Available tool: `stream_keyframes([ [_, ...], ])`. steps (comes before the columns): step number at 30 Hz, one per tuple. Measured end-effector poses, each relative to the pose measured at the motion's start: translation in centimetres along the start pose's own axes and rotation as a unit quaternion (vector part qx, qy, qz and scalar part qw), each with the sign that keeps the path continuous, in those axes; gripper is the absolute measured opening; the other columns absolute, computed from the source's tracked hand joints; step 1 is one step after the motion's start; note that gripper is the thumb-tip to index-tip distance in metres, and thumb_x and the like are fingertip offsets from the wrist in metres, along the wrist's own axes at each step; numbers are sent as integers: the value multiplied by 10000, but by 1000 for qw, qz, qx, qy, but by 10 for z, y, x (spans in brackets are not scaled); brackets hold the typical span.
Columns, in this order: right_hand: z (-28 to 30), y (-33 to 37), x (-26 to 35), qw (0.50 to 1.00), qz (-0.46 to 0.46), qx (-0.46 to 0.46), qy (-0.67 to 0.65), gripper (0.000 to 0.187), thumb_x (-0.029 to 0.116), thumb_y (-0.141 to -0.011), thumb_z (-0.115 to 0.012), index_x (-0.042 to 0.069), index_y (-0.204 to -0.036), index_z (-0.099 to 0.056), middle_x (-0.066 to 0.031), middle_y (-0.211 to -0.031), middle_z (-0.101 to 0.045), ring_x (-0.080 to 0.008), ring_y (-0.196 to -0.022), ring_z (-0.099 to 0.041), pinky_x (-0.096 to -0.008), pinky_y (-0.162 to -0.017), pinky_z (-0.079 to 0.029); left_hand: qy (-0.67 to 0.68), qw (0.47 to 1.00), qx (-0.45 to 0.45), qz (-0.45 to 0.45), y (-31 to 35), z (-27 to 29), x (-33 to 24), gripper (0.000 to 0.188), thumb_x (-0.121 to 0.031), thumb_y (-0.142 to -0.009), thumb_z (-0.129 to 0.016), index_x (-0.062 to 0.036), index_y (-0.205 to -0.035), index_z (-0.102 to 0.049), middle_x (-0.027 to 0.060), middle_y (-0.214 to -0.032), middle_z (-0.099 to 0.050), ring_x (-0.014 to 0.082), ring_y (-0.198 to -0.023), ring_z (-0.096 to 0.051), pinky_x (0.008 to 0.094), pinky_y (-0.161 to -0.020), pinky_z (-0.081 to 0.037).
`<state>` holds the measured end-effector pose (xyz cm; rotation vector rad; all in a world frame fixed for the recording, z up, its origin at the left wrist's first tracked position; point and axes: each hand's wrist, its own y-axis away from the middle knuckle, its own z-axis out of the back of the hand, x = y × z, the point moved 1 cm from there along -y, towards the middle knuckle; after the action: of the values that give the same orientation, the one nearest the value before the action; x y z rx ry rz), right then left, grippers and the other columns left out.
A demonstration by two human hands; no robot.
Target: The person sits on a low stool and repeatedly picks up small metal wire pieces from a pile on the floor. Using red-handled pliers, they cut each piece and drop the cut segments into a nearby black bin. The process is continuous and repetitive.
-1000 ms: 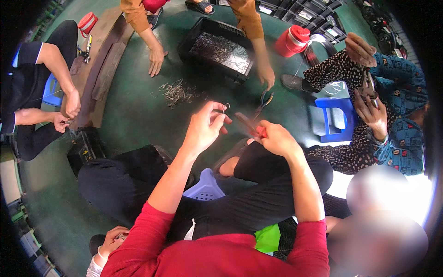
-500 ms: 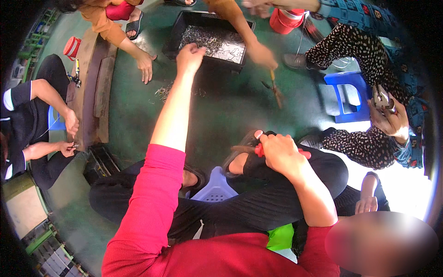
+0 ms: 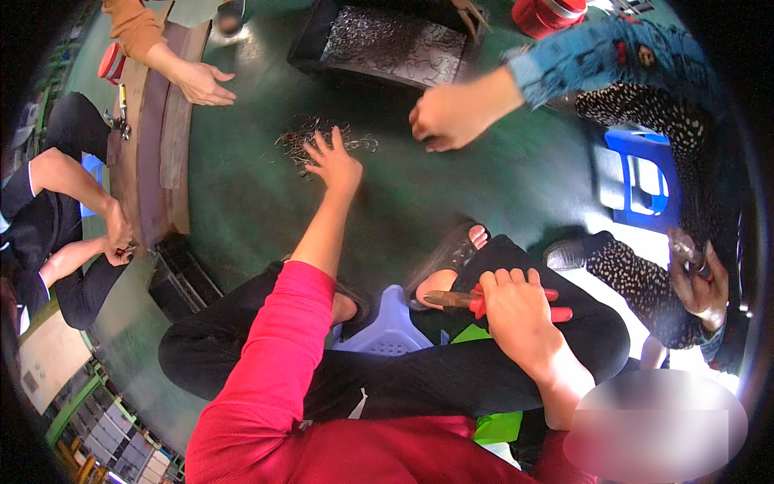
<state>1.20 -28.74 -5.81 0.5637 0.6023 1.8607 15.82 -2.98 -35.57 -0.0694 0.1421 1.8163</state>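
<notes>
My left hand point(image 3: 334, 165) reaches forward over the green floor with its fingers spread. The fingertips are at the edge of a loose pile of thin, bent metal pieces point(image 3: 292, 145); whether they touch it I cannot tell. My right hand point(image 3: 516, 310) is wrapped round a pair of red-handled pliers point(image 3: 451, 299) above my right thigh. The jaws of the pliers point left, with nothing visible between them. At the back stands a black crate point(image 3: 310, 52) holding many similar thin metal pieces.
A co-worker's hand point(image 3: 459, 113) in a denim-blue sleeve reaches in from the right; another person's hand point(image 3: 201, 83) is at the far left. Between my feet is a pale blue plastic stool point(image 3: 391, 323). A wooden bench point(image 3: 149, 185) stands left, a blue stool point(image 3: 645, 173) right.
My left hand has come down from beside the crate to the pile, and its fingers have spread. The pliers have moved slightly right and nearer. A co-worker's denim-sleeved arm has reached into the middle.
</notes>
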Motion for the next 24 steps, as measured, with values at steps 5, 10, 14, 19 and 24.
stream_keyframes([
  [5, 2, -9, -2, 1000, 2, -20, 17, 262, 55, -705, -646, 63, -954, -565, -101, -875, -598, -276, -873, -599, -413, -814, -439, 55, 993, 50, -87, 27, 8, 10, 316, -17, -770, -597, -123, -1068, -603, 84, -1226, -519, 348, -1214, -428, 527, -907, -408],
  [10, 2, -11, 1, 999, 14, -23, 17, 248, 53, -713, -636, 67, -946, -553, -97, -848, -584, -279, -857, -595, -416, -804, -443, 329, 932, 14, -150, 47, 32, 6, 166, 47, -757, -597, -56, -886, -619, 77, -895, -622, 286, -898, -600, 390, -777, -492],
  [14, 4, -10, 4, 999, 25, -28, 13, 226, 49, -722, -623, 65, -933, -545, -99, -837, -579, -278, -846, -591, -409, -789, -445, 494, 865, 48, -71, 57, 42, 5, 224, 30, -774, -598, -70, -971, -634, 98, -931, -644, 296, -923, -596, 376, -845, -477],
  [19, 6, -10, 7, 999, 17, -25, 11, 222, 43, -730, -612, 58, -942, -547, -107, -852, -589, -282, -857, -597, -405, -787, -451, 244, 967, 55, -47, 60, 31, 15, 499, -91, -729, -693, -111, -1207, -550, 181, -1331, -450, 409, -1240, -376, 495, -977, -395],
  [24, 0, -10, 9, 1000, -3, -2, 10, 239, 49, -736, -616, 53, -968, -558, -117, -908, -615, -282, -903, -609, -403, -813, -458, 130, 974, 100, -155, 57, 18, -8, 592, -87, -698, -727, -114, -1241, -492, 173, -1286, -485, 386, -1233, -411, 473, -958, -423],
])
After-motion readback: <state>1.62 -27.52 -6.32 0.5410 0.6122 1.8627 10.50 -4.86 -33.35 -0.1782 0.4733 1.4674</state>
